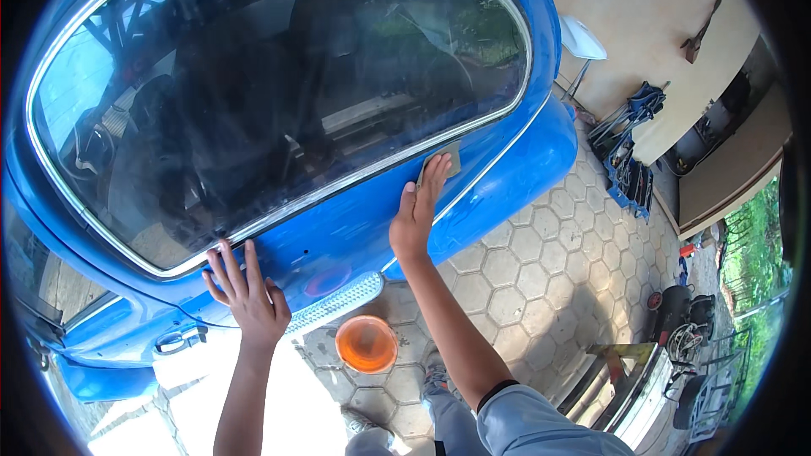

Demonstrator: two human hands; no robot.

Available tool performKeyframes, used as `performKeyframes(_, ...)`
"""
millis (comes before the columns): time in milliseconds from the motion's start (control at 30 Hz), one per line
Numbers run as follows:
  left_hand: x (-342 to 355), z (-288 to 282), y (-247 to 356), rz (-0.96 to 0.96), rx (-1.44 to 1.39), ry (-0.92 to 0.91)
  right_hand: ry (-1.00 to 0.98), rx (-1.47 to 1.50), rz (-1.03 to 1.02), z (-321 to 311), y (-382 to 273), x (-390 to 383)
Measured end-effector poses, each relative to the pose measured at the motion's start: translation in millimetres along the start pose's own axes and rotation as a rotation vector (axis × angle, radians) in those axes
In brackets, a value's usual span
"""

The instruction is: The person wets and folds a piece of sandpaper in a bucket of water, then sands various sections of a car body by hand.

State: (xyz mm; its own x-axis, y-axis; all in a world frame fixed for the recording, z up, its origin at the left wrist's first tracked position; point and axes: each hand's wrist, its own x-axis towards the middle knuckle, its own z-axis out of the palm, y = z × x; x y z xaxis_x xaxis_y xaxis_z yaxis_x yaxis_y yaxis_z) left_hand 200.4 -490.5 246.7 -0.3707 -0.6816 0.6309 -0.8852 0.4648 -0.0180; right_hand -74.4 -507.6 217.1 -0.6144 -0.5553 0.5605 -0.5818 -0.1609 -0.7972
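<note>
A blue car door [338,224] with a large chrome-framed window [279,93] fills the upper left. My right hand [418,211] lies against the panel just below the window trim, pressing a small grey-green piece of sandpaper [454,160] to the paint. Part of that sheet is hidden under the fingers. With fingers spread, my left hand [249,300] rests its tips on the door near the lower trim and holds nothing. Between the hands the paint shows faint dull streaks and a small dark hole [306,251].
An orange bucket [367,344] stands on the hexagonal pavers [507,270] by my feet. The blue fender [507,177] bulges out beyond my right hand. An open blue toolbox [629,177] sits by the wall. At lower right are a wooden frame [621,380] and a black machine [673,312].
</note>
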Motion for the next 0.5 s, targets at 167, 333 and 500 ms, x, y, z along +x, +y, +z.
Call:
performKeyframes(167,-20.6,12.9,-22.7,0.137,-0.011,-0.098,-0.157,-0.015,-0.113,46.0,-59.5,-82.8)
performKeyframes(333,-24.6,18.5,-31.3,0.194,0.048,0.021,-0.201,-0.136,-0.137,34.0,-55.5,-73.1)
performKeyframes(500,-21.2,17.6,1.1,0.062,-0.173,0.029,-0.042,-0.066,0.011,22.6,-46.3,-23.1)
